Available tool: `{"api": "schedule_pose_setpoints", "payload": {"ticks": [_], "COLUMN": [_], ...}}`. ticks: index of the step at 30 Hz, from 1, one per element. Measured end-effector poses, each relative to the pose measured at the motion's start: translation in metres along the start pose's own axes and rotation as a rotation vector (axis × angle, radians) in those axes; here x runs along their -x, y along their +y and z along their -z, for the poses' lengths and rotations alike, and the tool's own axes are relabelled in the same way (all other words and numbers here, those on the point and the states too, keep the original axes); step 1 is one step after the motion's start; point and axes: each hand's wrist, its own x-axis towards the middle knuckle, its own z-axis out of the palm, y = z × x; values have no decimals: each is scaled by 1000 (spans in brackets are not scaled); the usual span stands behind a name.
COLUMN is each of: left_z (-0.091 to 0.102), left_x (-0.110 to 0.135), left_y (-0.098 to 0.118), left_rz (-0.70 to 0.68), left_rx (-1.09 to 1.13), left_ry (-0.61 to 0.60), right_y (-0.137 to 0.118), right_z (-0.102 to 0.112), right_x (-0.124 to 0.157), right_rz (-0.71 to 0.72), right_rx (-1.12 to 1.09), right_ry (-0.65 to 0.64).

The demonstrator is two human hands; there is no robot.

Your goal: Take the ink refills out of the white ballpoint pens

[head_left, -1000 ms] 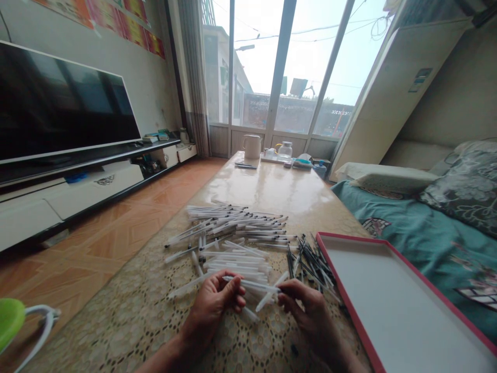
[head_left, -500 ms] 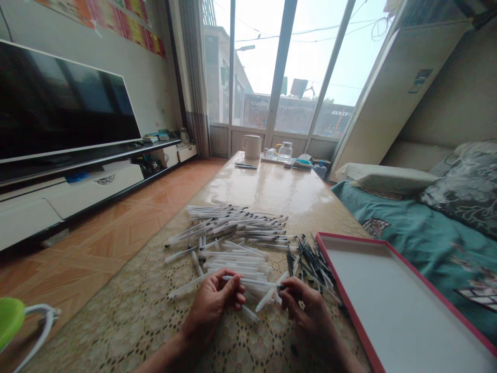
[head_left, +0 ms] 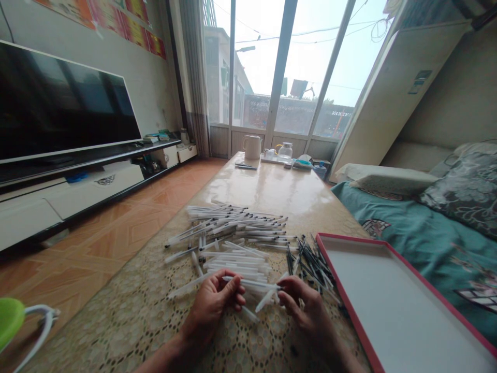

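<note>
Fingers of left hand (head_left: 215, 304), right hand (head_left: 307, 311) pinch pen barrel (head_left: 252, 283) ends; tray (head_left: 388, 305) rim just beside right hand.

Daylit window (head_left: 295, 67), television (head_left: 58, 103), tiled floor (head_left: 101, 233), bed (head_left: 435, 238).

A white jug (head_left: 252, 146) stands at the far edge of the table (head_left: 279, 191), with a glass pot (head_left: 285, 150) just beside it on the right. A red-rimmed tray (head_left: 388, 295) lies at the table's near right corner, beside a teal blanket (head_left: 427, 243). A television (head_left: 58, 109) lines the left wall above a low cabinet (head_left: 77, 194)
</note>
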Motion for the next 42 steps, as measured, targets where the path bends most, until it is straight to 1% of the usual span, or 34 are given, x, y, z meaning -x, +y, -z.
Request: {"api": "schedule_pose_setpoints", "payload": {"ticks": [4,9,14,19,24,28,33,39,42], "left_z": [3,2,-1,-3,-4,-2,1,0,-1], "left_x": [-2,-1,1,2,2,2,-1,0,1], "left_y": [-3,-3,-2,-1,0,-1,-2,-1,-1], "left_rz": [0,-7,-20,-19,-20,-21,-12,-7,0], "left_rx": [-11,2,7,4,7,1,1,-7,-5], "left_ry": [-8,4,3,31,22,36,-15,-6,-4], "right_y": [3,1,1,4,4,1,2,2,3], "right_z": [-1,-1,0,-2,-1,-1,0,-1,-3], "right_x": [1,0,0,0,1,2,1,1,2], "right_rz": [37,0,61,15,49,21,33,11,19], "right_rx": [62,-5,112,62,147,98,147,64,75], "right_ry": [-25,-4,-11,-9,-17,-23,-30,-33,-40]}}
